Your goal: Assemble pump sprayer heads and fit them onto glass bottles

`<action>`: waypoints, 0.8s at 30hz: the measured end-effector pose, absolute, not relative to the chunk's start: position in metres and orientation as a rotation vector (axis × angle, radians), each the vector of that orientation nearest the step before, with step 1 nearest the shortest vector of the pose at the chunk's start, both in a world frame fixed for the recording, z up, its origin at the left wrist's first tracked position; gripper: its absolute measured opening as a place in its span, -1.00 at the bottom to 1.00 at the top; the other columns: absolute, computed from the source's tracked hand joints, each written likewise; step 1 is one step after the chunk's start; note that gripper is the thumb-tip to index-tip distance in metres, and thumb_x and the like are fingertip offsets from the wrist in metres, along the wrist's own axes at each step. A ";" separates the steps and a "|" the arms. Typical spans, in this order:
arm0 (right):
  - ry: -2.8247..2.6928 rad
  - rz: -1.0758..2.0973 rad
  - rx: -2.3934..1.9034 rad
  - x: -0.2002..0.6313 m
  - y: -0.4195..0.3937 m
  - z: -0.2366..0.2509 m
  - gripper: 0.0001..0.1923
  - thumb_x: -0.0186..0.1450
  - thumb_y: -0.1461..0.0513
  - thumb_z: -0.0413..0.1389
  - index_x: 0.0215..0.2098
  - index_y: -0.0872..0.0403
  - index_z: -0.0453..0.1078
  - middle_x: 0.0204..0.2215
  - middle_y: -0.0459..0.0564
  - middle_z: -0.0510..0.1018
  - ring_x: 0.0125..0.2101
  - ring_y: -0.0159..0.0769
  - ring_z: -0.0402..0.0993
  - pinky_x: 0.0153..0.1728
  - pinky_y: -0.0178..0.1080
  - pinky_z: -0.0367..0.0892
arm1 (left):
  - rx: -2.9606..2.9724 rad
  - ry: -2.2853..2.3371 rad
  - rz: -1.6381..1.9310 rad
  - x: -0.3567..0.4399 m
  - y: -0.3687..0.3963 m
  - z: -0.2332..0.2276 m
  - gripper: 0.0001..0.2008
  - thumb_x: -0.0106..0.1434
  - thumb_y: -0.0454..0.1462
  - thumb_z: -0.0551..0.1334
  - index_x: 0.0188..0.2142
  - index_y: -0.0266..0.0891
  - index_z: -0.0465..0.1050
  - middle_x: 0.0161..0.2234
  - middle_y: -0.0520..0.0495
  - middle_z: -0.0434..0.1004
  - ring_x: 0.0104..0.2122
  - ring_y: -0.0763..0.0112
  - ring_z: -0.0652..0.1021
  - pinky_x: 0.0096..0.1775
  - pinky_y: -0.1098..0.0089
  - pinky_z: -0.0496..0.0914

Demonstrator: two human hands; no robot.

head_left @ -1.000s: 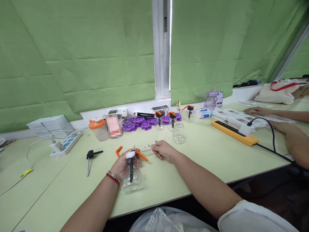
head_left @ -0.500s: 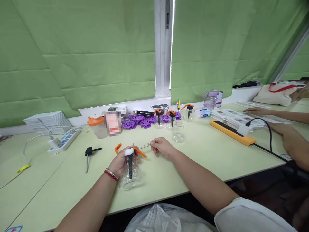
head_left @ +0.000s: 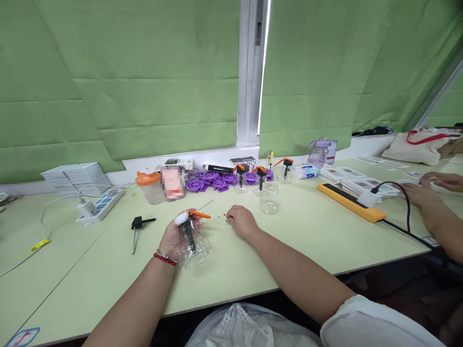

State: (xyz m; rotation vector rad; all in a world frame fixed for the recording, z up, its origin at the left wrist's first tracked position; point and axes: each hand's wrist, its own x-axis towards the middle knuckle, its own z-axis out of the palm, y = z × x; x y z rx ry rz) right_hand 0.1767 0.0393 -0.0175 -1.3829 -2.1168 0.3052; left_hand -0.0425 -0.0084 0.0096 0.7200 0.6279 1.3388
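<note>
At desk centre: left hand clasps bottle, pump head seated.
Right hand, loosely curled, rests by small bits; probably picking one up needs a fine pinch.

Blurred patch: a pink thing beside the orange-lidded cup is pixelated; what it is cannot be told
Clear bottle: near side covered by the left hand
Right hand: fingertips curl down on the table; whether they pinch anything cannot be told
Specks by the right hand: too small to identify
Co-worker's hands: arms cut off by the right edge
Sticker: clipped by the bottom edge
Plastic bag: lower part out of frame
Boxes on the sill: print too small to read
</note>
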 end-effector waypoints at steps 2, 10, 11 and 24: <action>-2.265 0.160 -1.394 0.170 0.040 -0.020 -0.86 0.18 0.36 0.12 -0.47 0.09 0.50 -0.34 0.01 0.52 -0.28 -0.28 0.37 -0.27 -0.27 0.17 | 0.709 0.630 1.359 -0.043 -0.009 0.011 -0.80 0.08 -0.31 0.21 -0.27 -0.32 0.47 -0.43 -0.12 0.53 -0.47 0.36 0.54 -0.38 0.36 0.46; -2.264 0.039 -1.518 0.161 0.051 -0.026 -0.85 0.24 0.28 0.10 -0.35 0.05 0.54 -0.31 0.03 0.51 -0.26 -0.24 0.34 -0.23 -0.25 0.14 | 0.720 0.656 1.326 -0.037 -0.013 0.015 -0.81 0.05 -0.34 0.23 -0.29 -0.31 0.47 -0.49 -0.09 0.52 -0.53 0.40 0.52 -0.36 0.35 0.47; -2.243 0.048 -1.520 0.161 0.052 -0.026 -0.87 0.23 0.27 0.12 -0.33 0.04 0.54 -0.30 0.02 0.51 -0.25 -0.24 0.34 -0.22 -0.25 0.14 | 0.728 0.650 1.322 -0.037 -0.013 0.014 -0.82 0.05 -0.34 0.23 -0.30 -0.31 0.47 -0.49 -0.09 0.52 -0.53 0.40 0.53 -0.36 0.35 0.46; -1.719 0.275 -1.509 0.218 0.063 -0.018 -0.73 0.22 0.41 -0.03 -0.28 0.10 0.49 -0.21 0.03 0.51 -0.16 -0.23 0.36 -0.10 -0.20 0.23 | 0.755 0.644 1.278 -0.043 -0.009 0.008 -0.80 0.12 -0.28 0.20 -0.27 -0.33 0.47 -0.47 -0.12 0.53 -0.50 0.36 0.54 -0.35 0.34 0.46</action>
